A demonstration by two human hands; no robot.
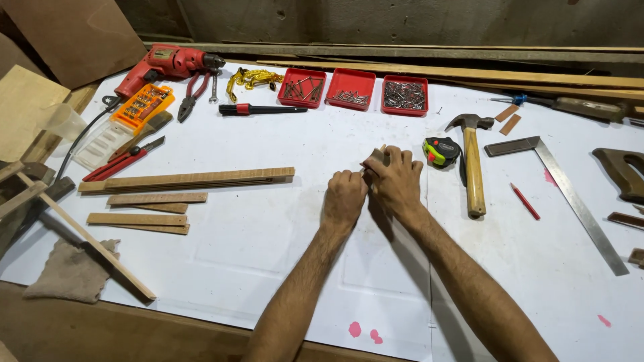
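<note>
- holding a small wood block [378, 155] with both hands out in the middle of the white tabletop [268, 248], just left of the tape measure [441, 150]
- right hand [397, 179] is wrapped over the block, fingers curled shut on it; left hand [345, 196] is a closed fist pressed up against the block's near end, pinching something there, too small to make out what
- looks to me like a lining-up or marking step on that one piece, nothing being cut or nailed yet
- hammer [473, 167] lies just past the tape, red pencil [525, 200] and steel square [570, 194] further right, all untouched
- three red trays [350, 88] of nails and screws sit along the far edge, drill [168, 64] and pliers [193, 94] at far left
- wood strips [186, 179] are stacked well off to the left
- whatever comes next, i'd guess one hand has to let go to reach a tool while the other keeps the block from shifting
</note>
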